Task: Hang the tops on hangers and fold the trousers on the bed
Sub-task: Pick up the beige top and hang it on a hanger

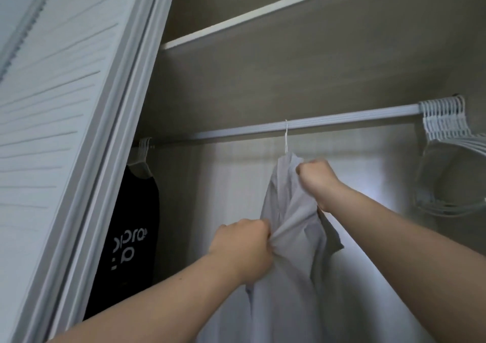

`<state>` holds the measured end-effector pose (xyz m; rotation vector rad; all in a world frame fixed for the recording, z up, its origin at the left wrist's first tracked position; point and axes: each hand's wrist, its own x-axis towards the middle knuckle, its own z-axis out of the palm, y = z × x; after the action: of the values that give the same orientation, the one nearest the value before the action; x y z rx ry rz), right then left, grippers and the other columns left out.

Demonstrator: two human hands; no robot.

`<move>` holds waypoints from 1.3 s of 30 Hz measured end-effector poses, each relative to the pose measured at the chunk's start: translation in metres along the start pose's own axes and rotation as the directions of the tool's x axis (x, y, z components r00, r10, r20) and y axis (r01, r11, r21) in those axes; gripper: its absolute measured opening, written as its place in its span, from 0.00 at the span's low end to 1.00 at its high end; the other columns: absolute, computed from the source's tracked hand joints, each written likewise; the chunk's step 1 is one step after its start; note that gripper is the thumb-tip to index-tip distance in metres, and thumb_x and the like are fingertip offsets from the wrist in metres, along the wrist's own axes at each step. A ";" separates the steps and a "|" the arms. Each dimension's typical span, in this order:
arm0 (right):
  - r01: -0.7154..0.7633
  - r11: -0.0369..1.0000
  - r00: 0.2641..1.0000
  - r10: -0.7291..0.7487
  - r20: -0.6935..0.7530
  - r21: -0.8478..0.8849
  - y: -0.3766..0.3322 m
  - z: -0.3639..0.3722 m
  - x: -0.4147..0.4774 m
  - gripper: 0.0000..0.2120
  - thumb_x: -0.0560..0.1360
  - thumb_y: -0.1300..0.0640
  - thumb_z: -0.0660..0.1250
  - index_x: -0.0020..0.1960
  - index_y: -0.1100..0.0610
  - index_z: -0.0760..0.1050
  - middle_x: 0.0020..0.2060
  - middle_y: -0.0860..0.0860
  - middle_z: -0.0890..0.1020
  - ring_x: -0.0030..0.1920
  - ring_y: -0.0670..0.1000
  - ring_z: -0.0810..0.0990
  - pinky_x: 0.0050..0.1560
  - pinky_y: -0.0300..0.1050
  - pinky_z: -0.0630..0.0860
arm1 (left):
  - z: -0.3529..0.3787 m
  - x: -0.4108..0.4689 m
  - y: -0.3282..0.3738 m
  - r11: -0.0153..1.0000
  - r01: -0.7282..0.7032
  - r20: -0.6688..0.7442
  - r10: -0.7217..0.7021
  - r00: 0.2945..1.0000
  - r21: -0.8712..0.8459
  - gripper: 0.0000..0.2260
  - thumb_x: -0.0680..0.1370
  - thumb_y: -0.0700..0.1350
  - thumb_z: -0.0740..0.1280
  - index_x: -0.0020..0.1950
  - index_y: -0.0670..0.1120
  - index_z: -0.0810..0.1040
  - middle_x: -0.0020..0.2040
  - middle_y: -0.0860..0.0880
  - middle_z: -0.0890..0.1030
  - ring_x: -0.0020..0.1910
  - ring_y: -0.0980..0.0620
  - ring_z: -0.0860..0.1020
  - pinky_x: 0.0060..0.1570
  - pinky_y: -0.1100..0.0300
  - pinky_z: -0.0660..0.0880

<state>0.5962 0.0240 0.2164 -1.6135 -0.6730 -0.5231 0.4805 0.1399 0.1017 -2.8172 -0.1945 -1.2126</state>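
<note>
Right hand clenched on the pale grey top just under its neck; left hand fisted on a bunch of the same cloth lower down. Hung by a white hanger from the wardrobe rail, mid-span. Left along the rail, a black printed top; at the rail's right end, bare white hangers. Above the rail, a shelf.

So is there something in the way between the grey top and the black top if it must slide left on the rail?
Nothing visible. The grey top, gripped by the left hand and right hand, hangs mid-rail. The rail is bare leftward up to the black top. The spare hangers are bunched at the right end.
</note>
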 end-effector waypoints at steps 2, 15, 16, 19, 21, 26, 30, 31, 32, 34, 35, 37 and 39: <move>0.072 0.995 0.997 -0.070 0.029 -0.072 0.001 0.002 -0.009 0.15 0.78 0.63 0.59 0.33 0.55 0.62 0.29 0.52 0.66 0.29 0.52 0.66 0.27 0.40 0.60 | 0.002 -0.005 -0.009 0.999 0.004 -0.001 -0.004 1.000 0.033 0.05 0.79 0.48 0.60 0.46 0.51 0.66 0.54 0.44 0.79 0.53 0.39 0.78 0.44 0.53 0.64; 0.430 0.653 0.900 -0.363 0.240 -0.623 -0.022 0.041 -0.071 0.11 0.77 0.51 0.62 0.45 0.59 0.69 0.49 0.61 0.78 0.47 0.60 0.77 0.47 0.47 0.75 | -0.030 -0.047 -0.085 0.975 0.120 -0.032 -0.116 0.993 0.188 0.07 0.77 0.51 0.60 0.43 0.51 0.65 0.42 0.51 0.74 0.44 0.41 0.77 0.39 0.54 0.66; 0.451 0.652 0.888 -0.396 0.234 -0.610 -0.023 0.048 -0.071 0.11 0.77 0.51 0.63 0.44 0.59 0.69 0.49 0.61 0.79 0.48 0.60 0.78 0.48 0.47 0.76 | -0.035 -0.049 -0.091 0.968 0.149 -0.040 -0.144 0.989 0.200 0.08 0.77 0.51 0.60 0.41 0.52 0.64 0.40 0.52 0.72 0.41 0.42 0.74 0.38 0.54 0.66; 0.463 0.774 0.886 -0.383 0.264 -0.433 -0.022 0.070 -0.065 0.12 0.77 0.53 0.61 0.42 0.62 0.69 0.37 0.61 0.83 0.34 0.59 0.84 0.43 0.52 0.83 | -0.047 -0.055 -0.105 0.945 0.210 -0.058 -0.202 0.978 0.251 0.07 0.77 0.50 0.61 0.42 0.50 0.65 0.40 0.52 0.72 0.40 0.44 0.73 0.36 0.54 0.66; 0.444 0.839 0.886 -0.358 0.295 -0.315 -0.020 0.086 -0.059 0.11 0.77 0.55 0.60 0.40 0.62 0.70 0.26 0.58 0.82 0.25 0.58 0.82 0.34 0.55 0.83 | -0.053 -0.058 -0.110 0.929 0.227 -0.056 -0.220 0.974 0.291 0.05 0.76 0.48 0.61 0.44 0.50 0.67 0.42 0.51 0.75 0.42 0.43 0.76 0.37 0.54 0.67; 0.383 0.923 0.864 -0.342 0.370 -0.041 -0.015 0.125 -0.043 0.05 0.78 0.58 0.59 0.48 0.61 0.70 0.27 0.60 0.82 0.25 0.58 0.83 0.29 0.56 0.83 | -0.063 -0.060 -0.122 0.877 0.243 -0.064 -0.238 0.969 0.416 0.03 0.78 0.46 0.62 0.45 0.51 0.68 0.42 0.51 0.74 0.43 0.44 0.76 0.38 0.54 0.66; 0.360 0.929 0.839 -0.362 0.406 0.083 -0.008 0.156 -0.028 0.05 0.79 0.59 0.59 0.52 0.59 0.72 0.31 0.60 0.83 0.27 0.57 0.84 0.30 0.57 0.83 | -0.064 -0.059 -0.128 0.768 0.202 -0.109 -0.171 0.979 0.607 0.07 0.78 0.45 0.62 0.45 0.52 0.65 0.40 0.51 0.73 0.46 0.44 0.75 0.43 0.54 0.61; 0.366 0.926 0.834 -0.371 0.409 0.095 -0.006 0.164 -0.024 0.05 0.80 0.59 0.59 0.52 0.58 0.73 0.33 0.59 0.83 0.27 0.56 0.84 0.30 0.56 0.84 | -0.063 -0.058 -0.129 0.732 0.180 -0.107 -0.147 0.983 0.657 0.07 0.78 0.45 0.62 0.45 0.52 0.65 0.42 0.50 0.77 0.49 0.44 0.75 0.44 0.53 0.60; 0.375 0.921 0.828 -0.383 0.409 0.103 -0.003 0.173 -0.018 0.05 0.81 0.58 0.59 0.52 0.58 0.73 0.35 0.59 0.83 0.27 0.55 0.84 0.30 0.54 0.84 | -0.062 -0.057 -0.129 0.700 0.161 -0.098 -0.129 0.987 0.696 0.07 0.78 0.44 0.62 0.45 0.51 0.64 0.44 0.49 0.79 0.50 0.43 0.75 0.45 0.53 0.58; 0.390 0.913 0.819 -0.403 0.410 0.118 0.001 0.193 -0.008 0.06 0.81 0.57 0.59 0.51 0.57 0.74 0.39 0.59 0.83 0.27 0.55 0.84 0.29 0.50 0.83 | -0.060 -0.054 -0.131 0.649 0.126 -0.064 -0.119 0.991 0.750 0.07 0.77 0.42 0.62 0.45 0.50 0.64 0.46 0.47 0.81 0.51 0.42 0.74 0.45 0.51 0.57; 0.394 0.910 0.814 -0.411 0.411 0.129 0.003 0.204 -0.004 0.06 0.82 0.56 0.60 0.50 0.57 0.74 0.41 0.59 0.82 0.28 0.55 0.84 0.28 0.49 0.82 | -0.058 -0.052 -0.132 0.625 0.108 -0.043 -0.118 0.992 0.773 0.08 0.76 0.41 0.62 0.45 0.50 0.63 0.46 0.47 0.81 0.50 0.42 0.74 0.44 0.51 0.56; 0.399 0.905 0.808 -0.424 0.410 0.148 0.005 0.227 0.002 0.07 0.81 0.55 0.61 0.48 0.58 0.74 0.44 0.59 0.81 0.32 0.58 0.84 0.26 0.47 0.80 | -0.053 -0.047 -0.136 0.577 0.083 -0.004 -0.137 0.991 0.812 0.09 0.75 0.40 0.63 0.46 0.50 0.64 0.46 0.46 0.81 0.50 0.43 0.73 0.44 0.50 0.56; 0.421 0.896 0.793 -0.439 0.422 0.141 0.004 0.250 0.008 0.08 0.81 0.53 0.62 0.47 0.57 0.73 0.45 0.58 0.81 0.39 0.59 0.83 0.28 0.44 0.75 | -0.048 -0.039 -0.140 0.527 0.071 0.024 -0.170 0.985 0.847 0.06 0.76 0.39 0.63 0.48 0.49 0.69 0.46 0.46 0.81 0.49 0.42 0.72 0.45 0.50 0.57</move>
<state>0.5947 0.2718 0.1815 -1.5532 -1.4153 -0.4618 0.3994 0.2698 0.1077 -1.9834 -0.7697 -0.6671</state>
